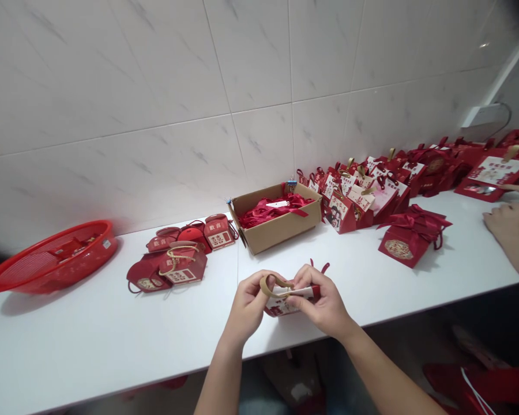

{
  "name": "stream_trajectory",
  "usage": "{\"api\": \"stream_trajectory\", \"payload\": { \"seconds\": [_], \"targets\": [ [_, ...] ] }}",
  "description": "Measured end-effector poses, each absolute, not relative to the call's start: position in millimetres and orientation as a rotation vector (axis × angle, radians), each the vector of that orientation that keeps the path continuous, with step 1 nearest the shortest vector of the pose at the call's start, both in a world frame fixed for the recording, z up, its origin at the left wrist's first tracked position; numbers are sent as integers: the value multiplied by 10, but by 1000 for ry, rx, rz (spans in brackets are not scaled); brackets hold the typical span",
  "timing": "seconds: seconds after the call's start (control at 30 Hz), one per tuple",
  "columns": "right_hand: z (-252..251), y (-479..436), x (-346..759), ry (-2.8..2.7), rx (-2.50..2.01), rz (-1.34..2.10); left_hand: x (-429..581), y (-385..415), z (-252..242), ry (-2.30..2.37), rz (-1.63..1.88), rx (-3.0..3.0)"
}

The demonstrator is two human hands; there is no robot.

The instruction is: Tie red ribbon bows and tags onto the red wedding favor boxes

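Note:
Near the table's front edge, a small red and white gift box (281, 309) with printed figures is between my two hands. My left hand (249, 302) is closed at its left end, fingers around a gold ribbon loop (265, 285) at the top. From the other side my right hand (324, 300) pinches the box's top edge, thumb in front and fingers behind. The fingertips partly cover the ribbon's ends, so how these are fixed is hidden. A thin dark red ribbon loop (326, 268) sticks up behind my right hand.
Behind stands an open cardboard box (281, 230) of red ribbons. Several red boxes (190, 262) sit left, beside a red plastic basket (108, 245). Many gift boxes (339, 210) crowd the right, with a ribbon-tied box (404, 242) in front. Another person's hand (508, 230) is far right.

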State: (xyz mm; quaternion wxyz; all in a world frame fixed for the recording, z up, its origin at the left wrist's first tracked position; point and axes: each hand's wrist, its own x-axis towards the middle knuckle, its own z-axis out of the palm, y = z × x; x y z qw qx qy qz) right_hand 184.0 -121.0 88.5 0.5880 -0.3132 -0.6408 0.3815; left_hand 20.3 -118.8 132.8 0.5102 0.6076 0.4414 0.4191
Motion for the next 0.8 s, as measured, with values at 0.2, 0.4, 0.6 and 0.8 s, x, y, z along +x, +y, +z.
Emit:
{"api": "stream_trajectory", "payload": {
  "seconds": [0.2,0.4,0.6,0.8],
  "targets": [
    [912,-1210,1833,-1511,-742,834,208,-1199,1355,1054,1043,1529],
    [917,-1225,1840,-1499,-726,869,192,-1208,1334,1061,1032,1512],
    [934,-1228,1847,-1503,-703,867,170,-1227,1329,1005,995,1491],
    [966,-1239,1858,-1521,-693,865,170,-1266,1377,1009,971,1511]
  ]
}}
